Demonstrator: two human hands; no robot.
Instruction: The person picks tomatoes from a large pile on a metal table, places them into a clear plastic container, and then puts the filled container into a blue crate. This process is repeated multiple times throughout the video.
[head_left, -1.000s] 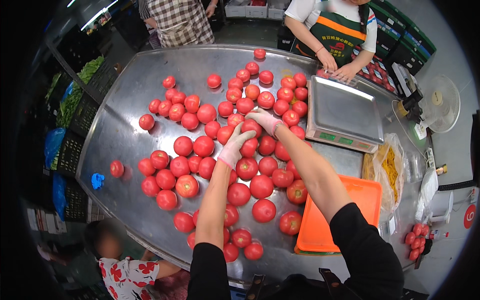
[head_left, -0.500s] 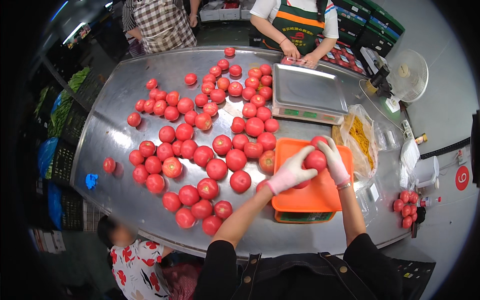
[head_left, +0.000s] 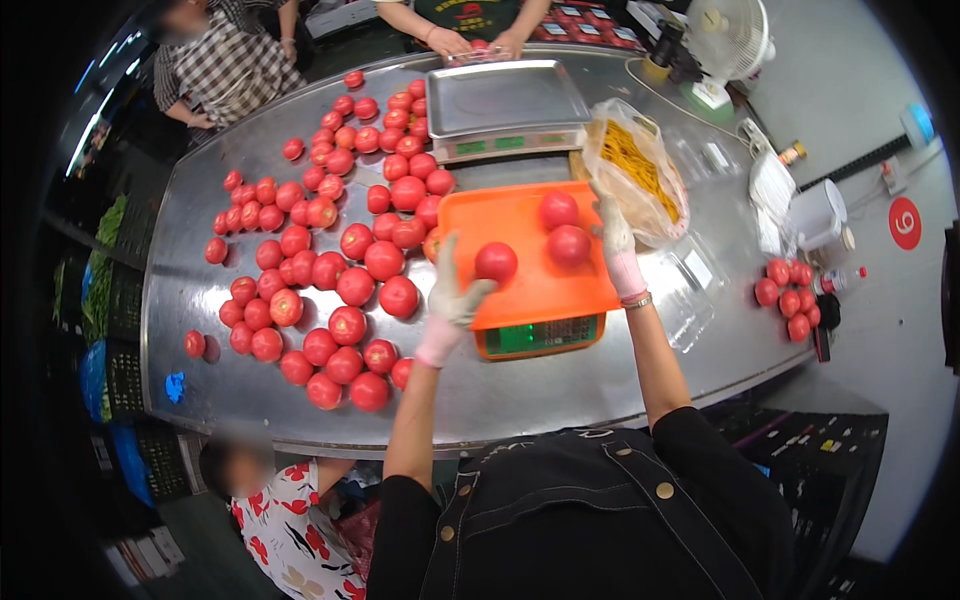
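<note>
An orange tray (head_left: 530, 225) sits on an orange scale (head_left: 541, 336) with a lit green display. Three tomatoes lie in it: one tomato (head_left: 496, 262) near the left side and two at the upper right. My left hand (head_left: 452, 305), in a pale glove, is at the tray's left edge, fingers spread and thumb reaching towards the single tomato. At the right edge my gloved right hand (head_left: 616, 235) has its fingers stretched out along the rim. Neither hand holds a tomato. Many loose tomatoes (head_left: 355, 286) cover the table to the left.
A second scale (head_left: 508, 100) with a metal pan stands behind the tray. Right of it are a bag of yellow ties (head_left: 638, 160), clear plastic boxes (head_left: 690, 275) and bundled tomatoes (head_left: 790, 298). Two people stand across the metal table (head_left: 230, 330); another person is at the lower left.
The tomatoes I held between both hands now lie in the tray. My hands have parted to its left and right edges. The whole view has shifted.
</note>
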